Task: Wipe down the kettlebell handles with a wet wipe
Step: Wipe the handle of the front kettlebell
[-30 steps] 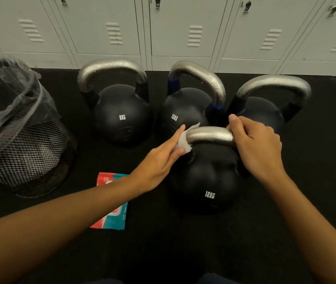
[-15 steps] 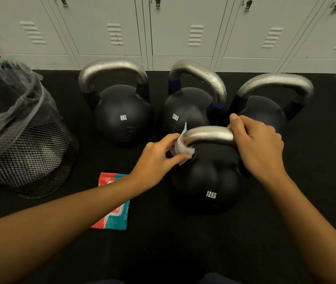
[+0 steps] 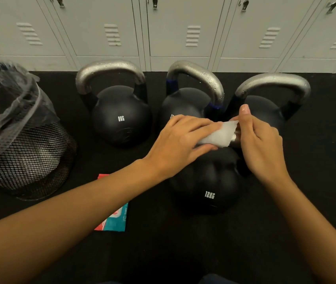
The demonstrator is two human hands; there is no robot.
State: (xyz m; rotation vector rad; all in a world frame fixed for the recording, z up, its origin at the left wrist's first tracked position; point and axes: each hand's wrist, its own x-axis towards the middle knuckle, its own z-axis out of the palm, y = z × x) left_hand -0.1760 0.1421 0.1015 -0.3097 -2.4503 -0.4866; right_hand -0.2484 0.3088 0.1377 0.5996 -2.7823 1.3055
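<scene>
At nine o'clock stands a mesh bin (image 3: 22, 152) with a plastic liner. At six o'clock a wipes packet (image 3: 115, 221) lies on the black floor (image 3: 163, 253). The left hand (image 3: 180, 143) wraps the wet wipe (image 3: 219, 135) round the handle of the near kettlebell (image 3: 206, 181) at centre. The right hand (image 3: 262, 144) curls round that handle's three o'clock end, thumb raised. Three more kettlebells (image 3: 121, 115) stand at twelve o'clock, before lockers (image 3: 181, 31).

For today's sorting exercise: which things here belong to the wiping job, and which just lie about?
Job: white wet wipe; four black kettlebells with steel handles, the nearest marked 12KG; both hands, left, right.
Lying about: red-and-teal wipe packet; lined mesh bin; grey lockers.
</scene>
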